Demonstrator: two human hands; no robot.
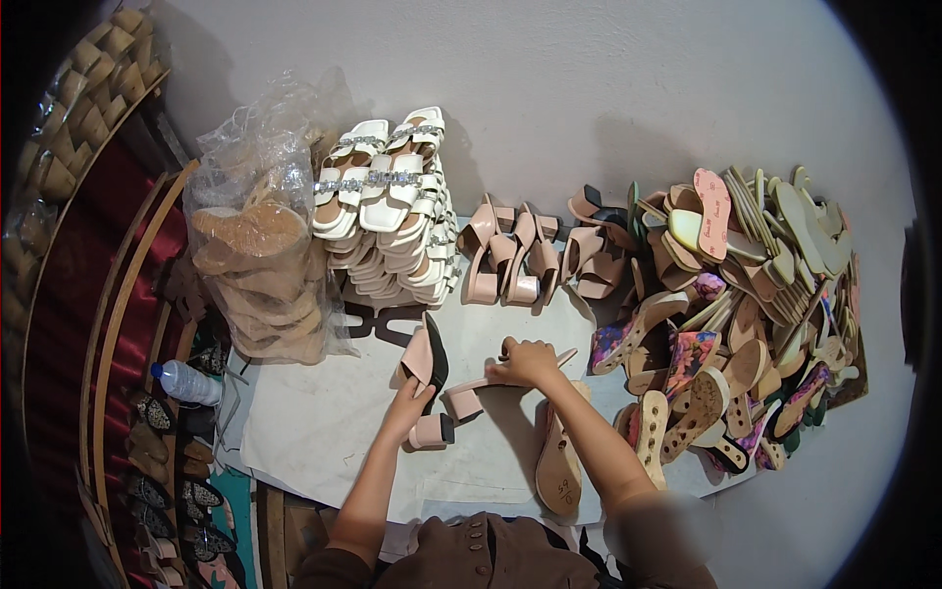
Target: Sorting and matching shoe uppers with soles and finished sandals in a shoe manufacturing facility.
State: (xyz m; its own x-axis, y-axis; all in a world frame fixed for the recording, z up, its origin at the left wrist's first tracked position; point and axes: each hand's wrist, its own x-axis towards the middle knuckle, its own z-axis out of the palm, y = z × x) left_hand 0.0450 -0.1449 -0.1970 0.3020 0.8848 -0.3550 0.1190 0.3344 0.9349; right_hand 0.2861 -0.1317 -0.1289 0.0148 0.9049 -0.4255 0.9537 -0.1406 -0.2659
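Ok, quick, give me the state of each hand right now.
Left hand: closed on a pink block-heel sandal.
Right hand: fingers curled, pressing on a pink sandal lying on the white cloth.

Bright, even light falls from above on the pale floor (608, 88), the piles throw soft shadows behind them, the fisheye bends the edges into a dark rim, and a blurred patch sits low, right of the right hand (528, 361).

The person is wearing a brown buttoned garment (481, 555), its sleeves ending above the elbows, leaving both forearms bare; no rings or watch are showing.
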